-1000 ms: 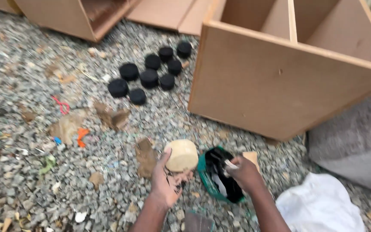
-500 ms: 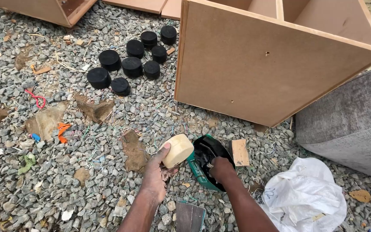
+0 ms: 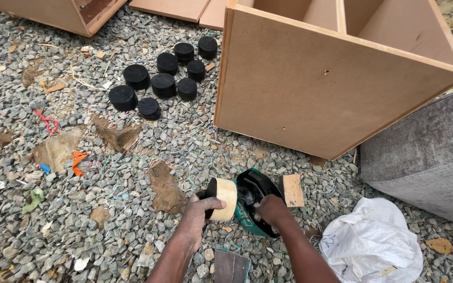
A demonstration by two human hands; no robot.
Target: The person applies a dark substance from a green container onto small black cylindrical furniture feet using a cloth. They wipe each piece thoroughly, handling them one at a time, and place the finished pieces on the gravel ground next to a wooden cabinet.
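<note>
My left hand (image 3: 199, 216) grips a round wooden puck (image 3: 223, 198), pale on its rim and black on one face, held on edge just above the gravel. My right hand (image 3: 271, 209) reaches into a green tin (image 3: 247, 216) of black paint beside it; its fingers are closed and what they hold is hidden. Several finished black pucks (image 3: 158, 84) lie in a cluster on the gravel farther away, to the upper left.
A large open wooden cabinet (image 3: 321, 89) lies on its side to the upper right. A grey upholstered block (image 3: 425, 157) is at the right, a white sack (image 3: 373, 246) at lower right. A small wooden offcut (image 3: 292, 189) lies by the tin. Scraps litter the gravel.
My left hand has turned the puck from flat face up onto its edge, showing a black face. My right hand has moved deeper into the tin. The camera view shifted slightly.
</note>
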